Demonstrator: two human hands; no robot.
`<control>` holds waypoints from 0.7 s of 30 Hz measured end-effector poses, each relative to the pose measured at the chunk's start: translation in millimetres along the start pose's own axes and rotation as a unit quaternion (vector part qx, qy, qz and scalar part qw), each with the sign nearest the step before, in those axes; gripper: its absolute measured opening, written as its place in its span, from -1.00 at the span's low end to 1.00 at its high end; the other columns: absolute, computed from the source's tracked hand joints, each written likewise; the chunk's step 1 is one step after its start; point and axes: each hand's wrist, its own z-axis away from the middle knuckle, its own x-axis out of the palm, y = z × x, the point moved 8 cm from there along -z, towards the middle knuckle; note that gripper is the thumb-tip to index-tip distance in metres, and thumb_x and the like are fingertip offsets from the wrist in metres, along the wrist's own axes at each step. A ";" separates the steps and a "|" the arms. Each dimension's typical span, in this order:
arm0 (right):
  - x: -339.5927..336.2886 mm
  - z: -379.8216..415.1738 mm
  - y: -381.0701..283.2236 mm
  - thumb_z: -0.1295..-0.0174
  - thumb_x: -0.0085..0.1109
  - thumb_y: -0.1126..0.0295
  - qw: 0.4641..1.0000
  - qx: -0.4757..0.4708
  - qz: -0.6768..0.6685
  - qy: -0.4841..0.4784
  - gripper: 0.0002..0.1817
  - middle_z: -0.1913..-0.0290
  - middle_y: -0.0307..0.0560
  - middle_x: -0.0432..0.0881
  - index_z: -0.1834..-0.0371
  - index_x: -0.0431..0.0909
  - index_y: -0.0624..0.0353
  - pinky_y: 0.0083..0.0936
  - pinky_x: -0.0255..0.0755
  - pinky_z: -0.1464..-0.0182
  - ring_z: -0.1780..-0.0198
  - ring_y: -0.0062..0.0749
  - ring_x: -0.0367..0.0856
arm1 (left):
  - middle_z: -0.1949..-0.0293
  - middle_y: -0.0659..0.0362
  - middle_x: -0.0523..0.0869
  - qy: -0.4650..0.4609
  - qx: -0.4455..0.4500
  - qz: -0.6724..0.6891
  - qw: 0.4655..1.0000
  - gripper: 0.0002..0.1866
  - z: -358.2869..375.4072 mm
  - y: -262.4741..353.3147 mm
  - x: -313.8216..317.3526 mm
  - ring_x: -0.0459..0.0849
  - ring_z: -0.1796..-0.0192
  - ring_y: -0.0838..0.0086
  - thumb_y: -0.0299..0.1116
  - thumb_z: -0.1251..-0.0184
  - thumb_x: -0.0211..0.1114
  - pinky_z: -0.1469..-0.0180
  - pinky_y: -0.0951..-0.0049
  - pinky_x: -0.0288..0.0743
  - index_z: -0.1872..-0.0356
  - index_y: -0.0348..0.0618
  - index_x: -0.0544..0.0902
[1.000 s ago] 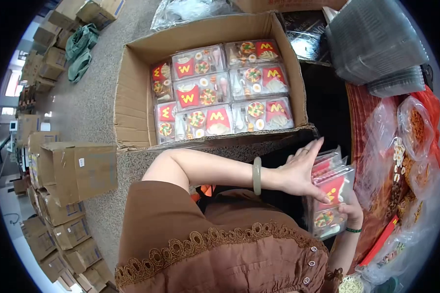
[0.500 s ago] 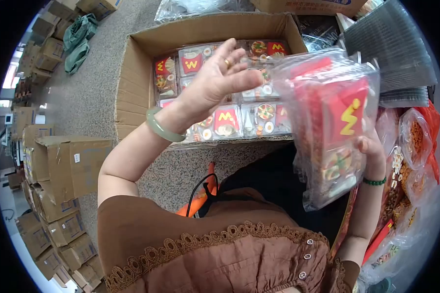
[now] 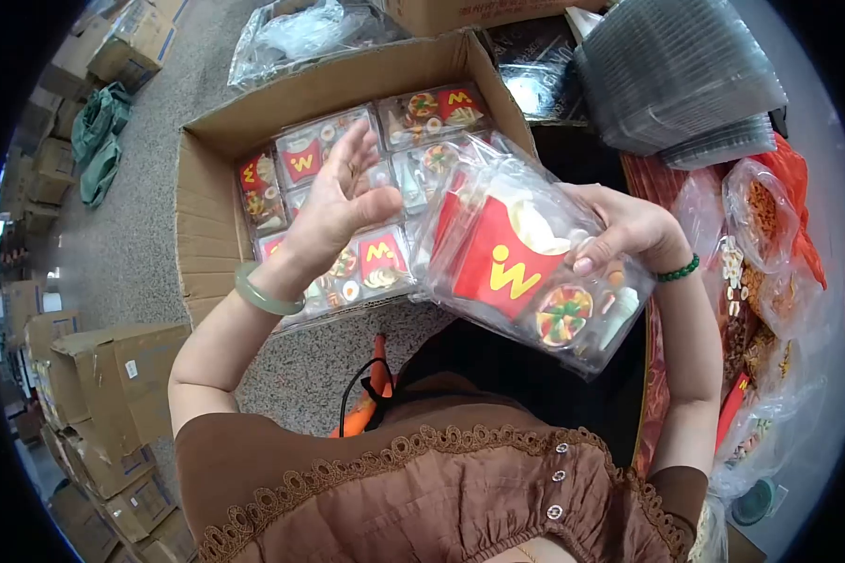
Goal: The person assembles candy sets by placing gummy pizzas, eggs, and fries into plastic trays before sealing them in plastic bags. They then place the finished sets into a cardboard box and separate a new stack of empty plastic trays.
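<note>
My right hand [image 3: 629, 227] grips a stack of clear plastic toy-food packs [image 3: 512, 265], thumb on the top face. Through the plastic show a red fries carton with a yellow mark, a small pizza and other tiny foods. The stack is tilted over my lap, at the near right corner of a cardboard box [image 3: 218, 202]. My left hand [image 3: 343, 192] is open and holds nothing, fingers spread above the box. Under it, several similar packs [image 3: 380, 258] lie in rows inside the box.
Stacked clear plastic trays [image 3: 681, 70] stand at the back right. Bags of small toy pieces [image 3: 760, 216] lie along the right side. Cardboard cartons [image 3: 127, 375] line the left, and a green cloth [image 3: 100, 141] lies on the floor. A plastic-wrapped bundle [image 3: 314, 38] sits behind the box.
The stack has turned from upright to a flatter tilt, its printed face now towards me. My right hand has moved up and left with it. My left hand stays open above the box.
</note>
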 end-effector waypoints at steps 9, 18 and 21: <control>46.1 -20.8 -6.1 0.15 0.58 0.11 0.935 0.094 0.288 -0.187 -0.36 0.38 -0.16 0.54 0.20 0.46 0.39 -0.58 0.43 0.22 0.27 -0.53 0.50 | -0.40 -0.18 0.23 -0.494 -0.227 -0.200 0.815 0.20 -28.4 -33.7 150.5 0.27 -0.41 0.12 0.23 0.00 0.45 -0.46 0.24 0.10 -0.42 -0.48 0.04; 50.6 -15.4 7.7 0.14 0.57 0.11 0.944 0.115 0.264 -0.161 -0.35 0.34 -0.10 0.67 0.14 0.56 0.44 -0.56 0.48 0.22 0.28 -0.59 0.59 | -0.35 -0.15 0.32 -0.543 -0.228 -0.126 0.798 0.10 13.7 -17.8 163.7 0.24 -0.43 0.27 -0.01 0.03 0.57 -0.43 0.34 0.10 -0.38 -0.48 0.13; 42.8 -16.1 27.1 0.08 0.54 0.06 0.904 0.202 0.327 -0.189 -0.31 0.29 -0.09 0.68 0.05 0.56 0.44 -0.55 0.47 0.18 0.25 -0.57 0.59 | -0.35 -0.18 0.31 -0.565 -0.255 -0.070 0.782 0.11 19.9 -40.5 165.3 0.22 -0.44 0.23 -0.15 0.12 0.61 -0.45 0.34 0.07 -0.38 -0.51 0.12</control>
